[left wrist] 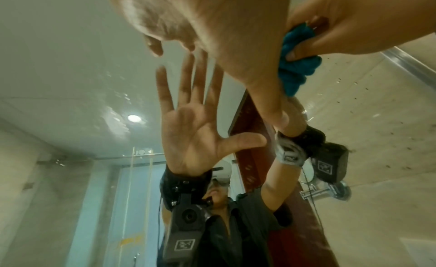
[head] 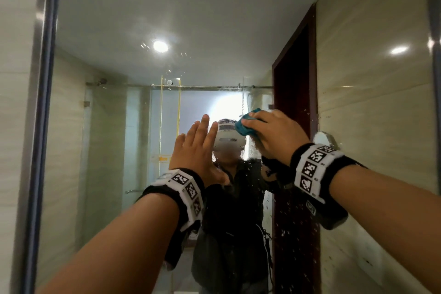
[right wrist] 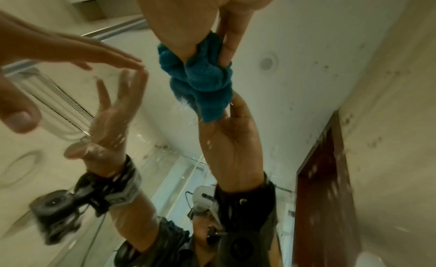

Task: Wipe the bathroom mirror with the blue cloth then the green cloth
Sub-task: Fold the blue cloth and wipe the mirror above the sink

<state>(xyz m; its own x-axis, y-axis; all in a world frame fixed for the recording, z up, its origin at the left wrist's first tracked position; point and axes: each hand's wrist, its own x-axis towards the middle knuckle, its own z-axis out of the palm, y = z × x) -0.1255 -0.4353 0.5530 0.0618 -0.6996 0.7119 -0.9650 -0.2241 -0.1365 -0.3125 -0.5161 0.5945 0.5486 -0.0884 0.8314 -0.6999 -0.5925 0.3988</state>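
The bathroom mirror (head: 143,19) fills the head view. Against the glass my right hand (head: 269,131) holds the bunched blue cloth (head: 245,124), near the middle of the mirror and a little right. The same blue cloth (right wrist: 202,80) shows in the right wrist view, clamped between thumb and fingers, and the blue cloth (left wrist: 297,66) appears again in the left wrist view. My left hand (head: 195,148) is raised to the left of it, fingers straight, fingertips at the glass, holding nothing. No green cloth is in view.
Water drops and specks dot the mirror's right part (head: 298,222). A metal frame strip (head: 45,102) runs down the mirror's left edge, with tiled wall (head: 14,126) beyond. Reflected are a shower screen, a dark red door and a person wearing a headset.
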